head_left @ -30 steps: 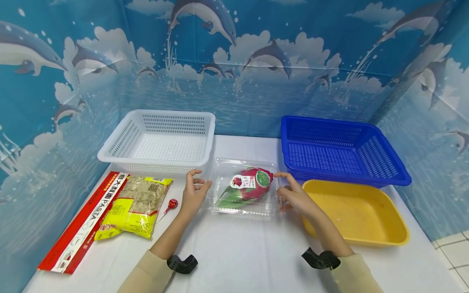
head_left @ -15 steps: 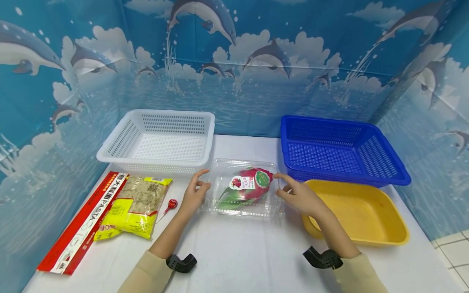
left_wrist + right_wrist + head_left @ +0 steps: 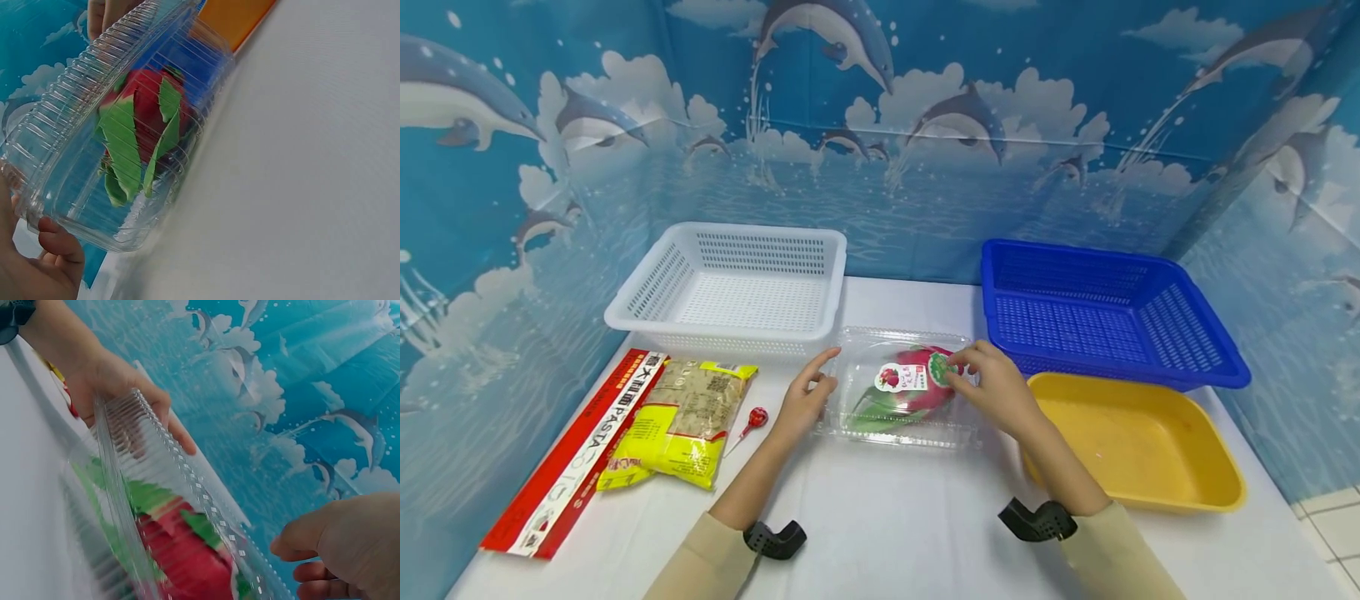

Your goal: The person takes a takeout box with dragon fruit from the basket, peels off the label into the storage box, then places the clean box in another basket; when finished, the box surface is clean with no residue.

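Observation:
A clear plastic clamshell box (image 3: 865,367) with a dragon fruit (image 3: 917,400) inside lies mid-table. Its lid carries a white label and a round green sticker. At the box's left edge, my left hand (image 3: 805,400) holds the rim, index finger and thumb at the side; the left wrist view shows the thumb (image 3: 59,240) at a corner of the box. Over the right part of the lid is my right hand (image 3: 996,387), its fingertips overlapping the green sticker in the head view. In the right wrist view its fingers (image 3: 306,534) are loosely bent beside the box, holding nothing.
Behind stand a white basket (image 3: 835,287) and a blue basket (image 3: 1213,333). A yellow tub (image 3: 1150,450) is near my right forearm. On the left lie a red pasta pack (image 3: 576,454), a yellow noodle bag (image 3: 692,417) and a red lollipop (image 3: 757,418). Dolphin-printed curtains surround the table.
My right hand has moved from the box's right edge up and left over the lid. The left hand stays at the left edge. The box stays in its place.

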`<state>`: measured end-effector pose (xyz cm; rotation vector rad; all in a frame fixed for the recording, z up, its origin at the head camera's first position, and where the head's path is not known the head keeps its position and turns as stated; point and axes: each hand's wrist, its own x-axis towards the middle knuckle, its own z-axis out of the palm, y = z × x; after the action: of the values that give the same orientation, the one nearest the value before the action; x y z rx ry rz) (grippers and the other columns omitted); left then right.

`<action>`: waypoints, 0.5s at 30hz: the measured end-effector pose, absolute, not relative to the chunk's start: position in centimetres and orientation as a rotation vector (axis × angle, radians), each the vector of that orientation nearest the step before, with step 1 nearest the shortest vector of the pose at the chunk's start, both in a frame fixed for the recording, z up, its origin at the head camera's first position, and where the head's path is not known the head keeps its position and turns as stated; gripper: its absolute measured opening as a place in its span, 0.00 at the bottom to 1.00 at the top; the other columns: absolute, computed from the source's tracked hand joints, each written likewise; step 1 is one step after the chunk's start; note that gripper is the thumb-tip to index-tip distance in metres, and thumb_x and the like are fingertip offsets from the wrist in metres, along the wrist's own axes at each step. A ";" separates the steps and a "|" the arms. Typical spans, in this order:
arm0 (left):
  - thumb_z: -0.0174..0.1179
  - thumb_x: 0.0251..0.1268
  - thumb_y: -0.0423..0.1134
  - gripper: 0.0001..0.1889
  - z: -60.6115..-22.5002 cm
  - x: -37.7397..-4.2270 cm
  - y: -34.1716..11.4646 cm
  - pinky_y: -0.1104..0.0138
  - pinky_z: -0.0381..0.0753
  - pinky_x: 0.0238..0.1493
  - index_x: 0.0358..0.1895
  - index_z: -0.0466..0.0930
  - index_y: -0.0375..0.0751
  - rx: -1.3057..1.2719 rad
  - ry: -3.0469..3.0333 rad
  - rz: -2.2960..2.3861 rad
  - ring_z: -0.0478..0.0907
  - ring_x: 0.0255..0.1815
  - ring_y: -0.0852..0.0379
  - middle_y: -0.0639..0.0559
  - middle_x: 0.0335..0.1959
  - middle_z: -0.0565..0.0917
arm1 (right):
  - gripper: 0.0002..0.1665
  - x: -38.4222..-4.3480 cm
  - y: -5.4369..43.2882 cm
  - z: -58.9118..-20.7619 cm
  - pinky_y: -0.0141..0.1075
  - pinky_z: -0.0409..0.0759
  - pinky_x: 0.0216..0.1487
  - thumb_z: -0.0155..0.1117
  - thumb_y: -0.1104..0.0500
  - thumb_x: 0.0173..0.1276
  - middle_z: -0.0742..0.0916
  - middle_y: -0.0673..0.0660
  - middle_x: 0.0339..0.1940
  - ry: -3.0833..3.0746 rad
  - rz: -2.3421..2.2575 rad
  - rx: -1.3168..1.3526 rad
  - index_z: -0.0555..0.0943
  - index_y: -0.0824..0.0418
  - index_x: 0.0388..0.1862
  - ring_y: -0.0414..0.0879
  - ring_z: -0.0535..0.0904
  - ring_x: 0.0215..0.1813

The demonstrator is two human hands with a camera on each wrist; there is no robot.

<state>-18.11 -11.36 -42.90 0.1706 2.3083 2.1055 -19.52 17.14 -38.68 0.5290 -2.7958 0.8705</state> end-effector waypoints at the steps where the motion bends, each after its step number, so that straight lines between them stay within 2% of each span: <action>1: 0.50 0.69 0.28 0.25 -42.9 -18.1 -11.4 0.75 0.64 0.19 0.70 0.68 0.38 0.174 2.305 2.108 0.60 0.15 0.67 0.49 0.33 0.67 | 0.09 -19.7 16.8 -38.6 0.42 0.76 0.40 0.67 0.59 0.64 0.80 0.56 0.37 -2.797 0.874 0.545 0.85 0.63 0.41 0.52 0.75 0.40; 6: 0.49 0.69 0.28 0.25 -43.1 -18.1 -11.4 0.75 0.64 0.18 0.70 0.68 0.37 0.188 2.300 2.114 0.59 0.14 0.67 0.49 0.33 0.66 | 0.05 -20.5 15.4 -38.5 0.41 0.76 0.39 0.66 0.61 0.64 0.81 0.54 0.35 -2.824 0.862 0.601 0.85 0.62 0.34 0.49 0.74 0.37; 15: 0.49 0.68 0.27 0.25 -43.1 -18.2 -11.3 0.75 0.63 0.18 0.69 0.68 0.36 0.190 2.295 2.136 0.59 0.13 0.68 0.49 0.32 0.67 | 0.06 -21.4 14.2 -38.2 0.44 0.78 0.44 0.64 0.61 0.61 0.81 0.56 0.35 -2.887 0.834 0.553 0.84 0.63 0.32 0.50 0.75 0.38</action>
<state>-18.15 -11.31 -43.06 0.1902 2.2949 2.1356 -21.40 14.15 -38.17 0.5535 -2.8870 0.8337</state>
